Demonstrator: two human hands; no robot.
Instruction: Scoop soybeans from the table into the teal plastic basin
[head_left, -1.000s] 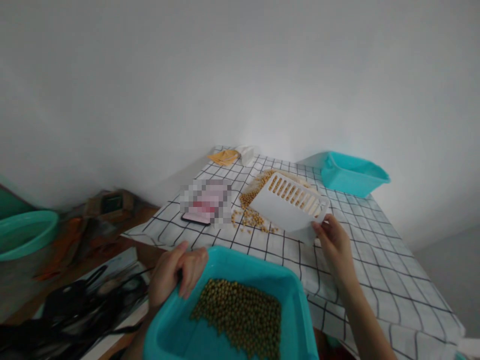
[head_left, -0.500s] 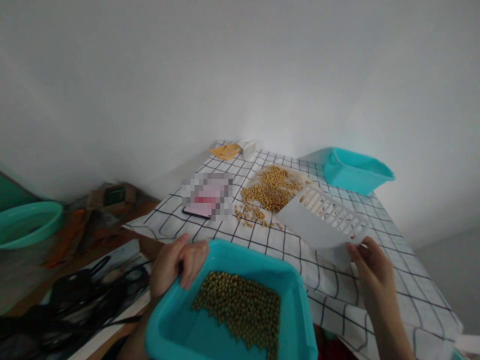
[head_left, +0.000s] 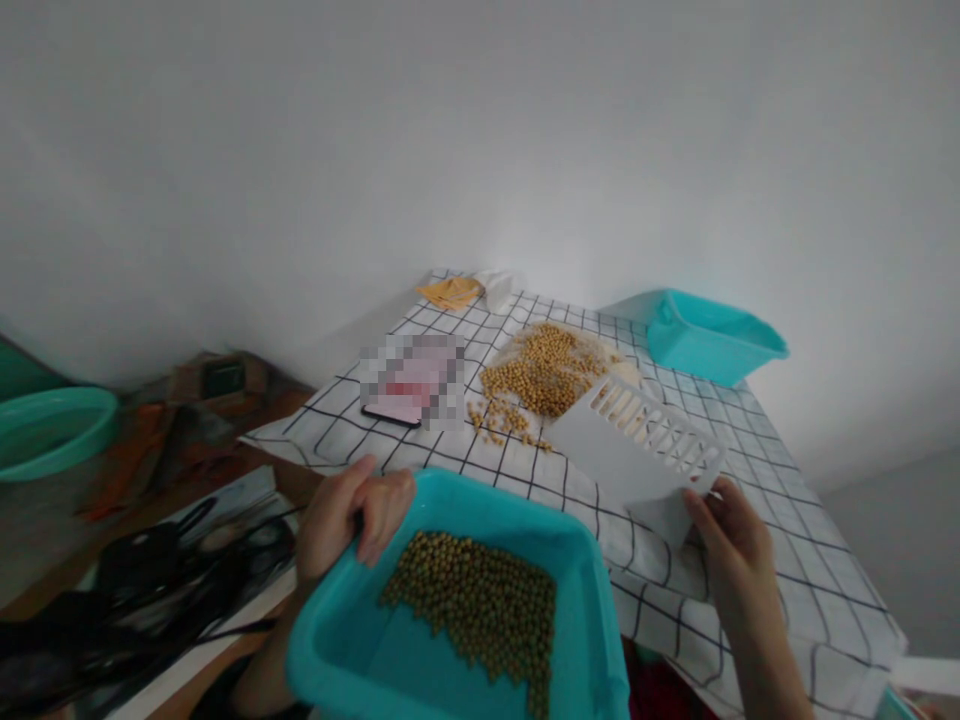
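Note:
My left hand (head_left: pixel 360 515) grips the rim of a turquoise plastic basin (head_left: pixel 397 650), held below the table's front edge. Inside it lies a heap of soybeans (head_left: pixel 480 600). Between thumb and fingers, my right hand (head_left: pixel 731 535) pinches a corner of a thin white plastic sheet (head_left: pixel 611 450) with a row of slots along one side. This slotted sheet is tilted over the tablecloth, its far end beside a pile of soybeans (head_left: pixel 551 375). Some loose beans are scattered at the pile's near side.
A phone (head_left: pixel 409 385), partly blurred out, lies on the checked tablecloth (head_left: pixel 487 465). Behind it are a yellow cloth-like item (head_left: pixel 451 292) and a white crumpled item (head_left: pixel 496 290). Another turquoise basin (head_left: pixel 701 345) stands at the back right. A green tub (head_left: pixel 52 435) and dark cables (head_left: pixel 202 580) are at left.
My right hand and the slotted sheet have shifted slightly left, and the sheet's angle has changed a little. My left hand still holds the basin. The view has moved slightly.

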